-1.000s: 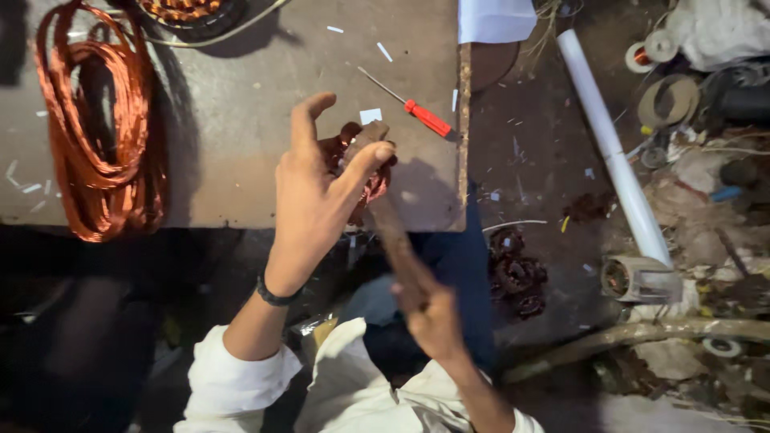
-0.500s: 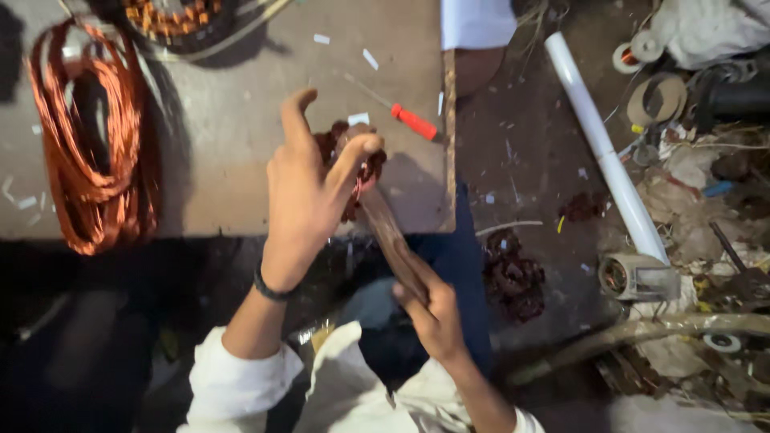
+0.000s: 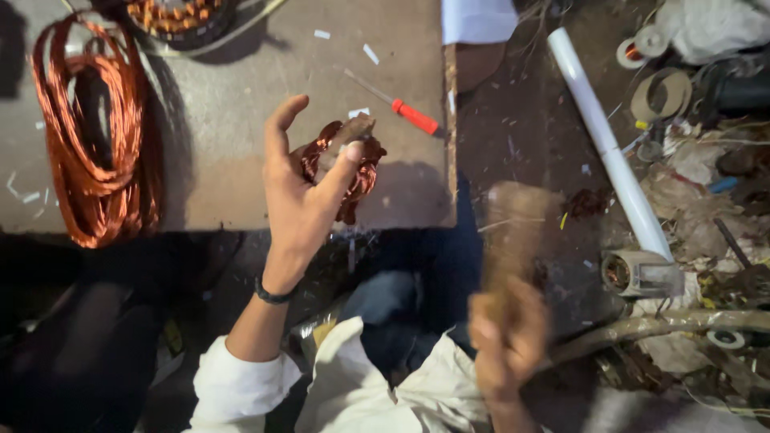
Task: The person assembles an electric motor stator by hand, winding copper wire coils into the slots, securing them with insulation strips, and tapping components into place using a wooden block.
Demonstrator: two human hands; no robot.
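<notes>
My left hand [image 3: 301, 192] grips a small bundle of copper winding [image 3: 357, 172] with a pale wedge-like piece sticking up from it, held over the front edge of the grey work board [image 3: 216, 120]. The index finger points upward. My right hand [image 3: 507, 341] is shut on a wooden stick [image 3: 513, 228], blurred by motion, raised to the right of the winding and apart from it.
A large hank of copper wire [image 3: 84, 136] lies on the board's left. A red-handled screwdriver [image 3: 401, 108] lies behind the winding. A wound stator [image 3: 176, 16] sits at the top. A white pipe [image 3: 605, 140], a small motor housing [image 3: 638, 273] and scrap cover the floor on the right.
My right hand has swung the wooden stick away from the winding, out to the right and up. My left hand has stayed on the winding, shifting slightly.
</notes>
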